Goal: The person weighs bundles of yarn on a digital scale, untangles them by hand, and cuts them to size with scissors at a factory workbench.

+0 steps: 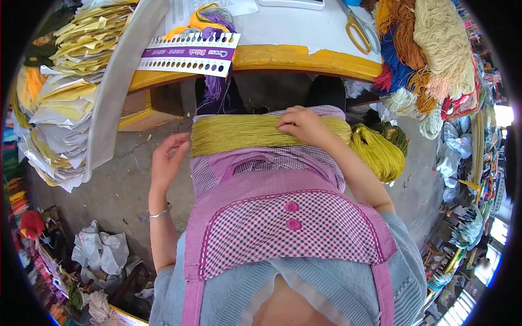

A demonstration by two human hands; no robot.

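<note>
A wide band of olive-green thread [239,133] lies across the lap over a checked pink apron [288,233]. My right hand [300,124] rests on the band right of its middle, thumb and fingers pressed together; whether strands are between them is too small to tell. Beside the band's left end, my left hand [171,157] is raised with fingers apart and nothing in it. More yellow-green thread [378,152] hangs at the band's right end. On the table edge, a "Cross Stitch" card [187,52] with punched holes carries purple and orange thread [215,24].
Scissors [356,32] lie on the white table [293,27] at the right. Colored skeins [429,49] hang beyond its right edge. Stacked paper packets [70,98] stand at the left behind a pale curved divider [117,92]. White plastic bags [100,250] sit on the floor lower left.
</note>
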